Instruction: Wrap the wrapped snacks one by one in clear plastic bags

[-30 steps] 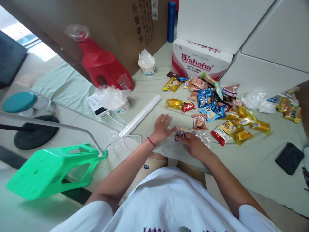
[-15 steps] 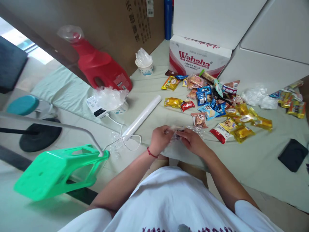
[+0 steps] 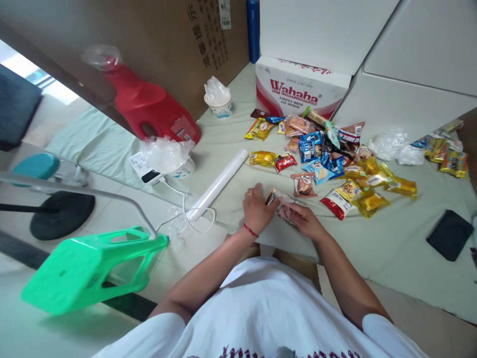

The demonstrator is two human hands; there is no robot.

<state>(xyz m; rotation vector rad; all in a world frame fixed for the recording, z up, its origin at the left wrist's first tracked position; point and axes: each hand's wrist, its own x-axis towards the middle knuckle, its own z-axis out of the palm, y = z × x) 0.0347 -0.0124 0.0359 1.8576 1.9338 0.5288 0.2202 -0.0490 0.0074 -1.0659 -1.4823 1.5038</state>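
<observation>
A crinkled clear plastic bag (image 3: 286, 200) with a dark brown-and-gold wrapped snack (image 3: 272, 196) at its left end lies between my two hands, low over the cloth. My left hand (image 3: 258, 208) has its fingers bent and its thumb against the bag's left end by the snack. Round that wrist is a red cord. My right hand (image 3: 303, 219) pinches the bag's right side between thumb and fingers. Just beyond the bag lies a brown snack packet (image 3: 303, 185). What else the bag holds is hard to make out.
Further off spreads a heap of wrapped snacks (image 3: 328, 154) before a Wahaha carton (image 3: 301, 89). To the left are a white roll (image 3: 218, 186), paper cups with plastic bags in them (image 3: 218, 107), a red jug (image 3: 156, 112) and a green stool (image 3: 89, 263). A black pouch (image 3: 450, 235) lies right.
My left hand has turned upward, its fingers now raised further from the right hand. The bag shows more openly, with the wrapped snack visible at its left end. The view has shifted slightly.
</observation>
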